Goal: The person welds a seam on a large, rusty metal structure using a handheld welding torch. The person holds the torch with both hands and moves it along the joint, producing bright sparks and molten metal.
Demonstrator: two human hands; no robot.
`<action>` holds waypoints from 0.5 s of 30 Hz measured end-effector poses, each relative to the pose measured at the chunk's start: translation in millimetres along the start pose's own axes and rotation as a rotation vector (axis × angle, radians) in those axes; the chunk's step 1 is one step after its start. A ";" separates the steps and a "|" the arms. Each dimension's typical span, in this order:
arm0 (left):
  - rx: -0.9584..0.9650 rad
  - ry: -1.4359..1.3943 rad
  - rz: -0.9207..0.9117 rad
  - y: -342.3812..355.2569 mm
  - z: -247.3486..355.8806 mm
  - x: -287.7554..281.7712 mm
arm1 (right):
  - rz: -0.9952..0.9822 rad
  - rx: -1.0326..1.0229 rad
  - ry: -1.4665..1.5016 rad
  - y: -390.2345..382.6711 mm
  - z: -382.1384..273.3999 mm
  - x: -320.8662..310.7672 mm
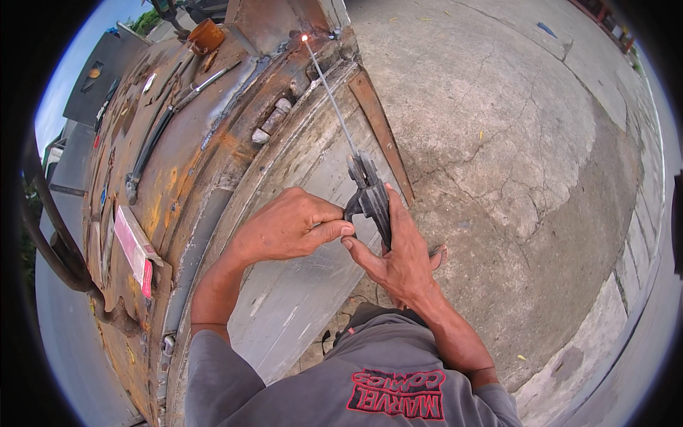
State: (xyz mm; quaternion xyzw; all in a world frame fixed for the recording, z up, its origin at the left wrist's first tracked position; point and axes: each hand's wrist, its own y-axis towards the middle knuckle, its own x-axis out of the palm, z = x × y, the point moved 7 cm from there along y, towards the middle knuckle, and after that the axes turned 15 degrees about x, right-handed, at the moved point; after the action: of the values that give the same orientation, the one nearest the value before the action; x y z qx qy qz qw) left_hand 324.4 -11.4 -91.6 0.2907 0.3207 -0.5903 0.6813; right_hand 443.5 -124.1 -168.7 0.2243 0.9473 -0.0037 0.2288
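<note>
A dark electrode holder [372, 199] is gripped by my right hand [404, 265], its fingers wrapped around the handle. My left hand [292, 224] pinches the holder's curved lever between thumb and forefinger. From the jaws a thin grey welding rod [331, 96] slants up and away to the left. Its far end glows bright orange-white at the corner of a rusty steel bed [186, 160], beside an upright steel plate [265, 23]. Whether the tip touches the metal I cannot tell. Below the rod hangs a grey, scuffed side panel [284, 299] with a hinge [272, 121] along its upper edge.
On the bed lie a pink-and-white box [135, 245], a long tool with a dark handle [151, 146], a rusty orange pot [206, 35] and scattered scraps. A bent dark pipe [60, 249] stands at the left. Cracked concrete [512, 135] stretches out to the right.
</note>
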 end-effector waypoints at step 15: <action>-0.026 0.018 -0.005 -1.4 -2.3 -0.9 | -0.005 -0.001 0.021 1.6 -0.5 -0.1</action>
State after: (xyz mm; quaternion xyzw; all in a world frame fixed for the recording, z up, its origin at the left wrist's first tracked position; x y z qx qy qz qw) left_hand 322.6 -9.2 -92.3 0.2862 0.3350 -0.5852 0.6807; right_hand 444.1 -122.6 -168.1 0.2218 0.9502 -0.0012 0.2187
